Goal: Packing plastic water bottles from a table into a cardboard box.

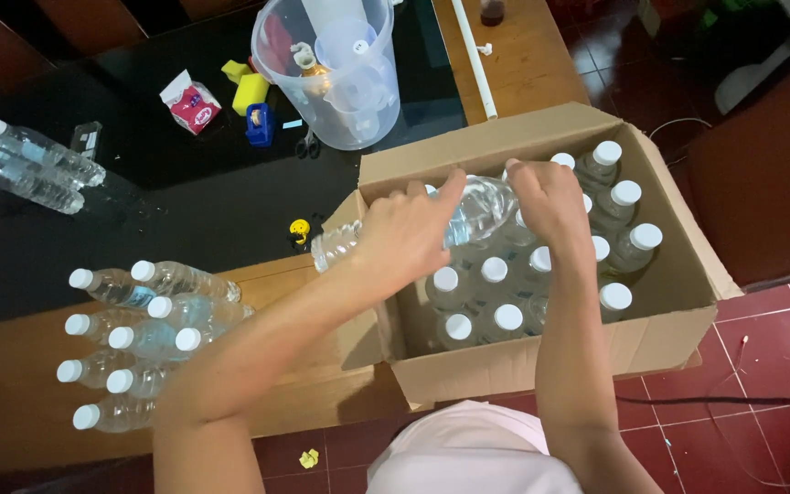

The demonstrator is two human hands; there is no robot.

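Both my bare forearms reach up from the bottom of the frame toward its centre. My left hand [404, 233] curls, fingers wrapped, index pointing up. My right hand [549, 203] bends at the wrist, knuckles up, fingers curled downward.

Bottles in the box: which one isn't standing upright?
The clear bottle held sideways by the left hand and right hand, above the others. The rest stand upright in the cardboard box, white caps up.
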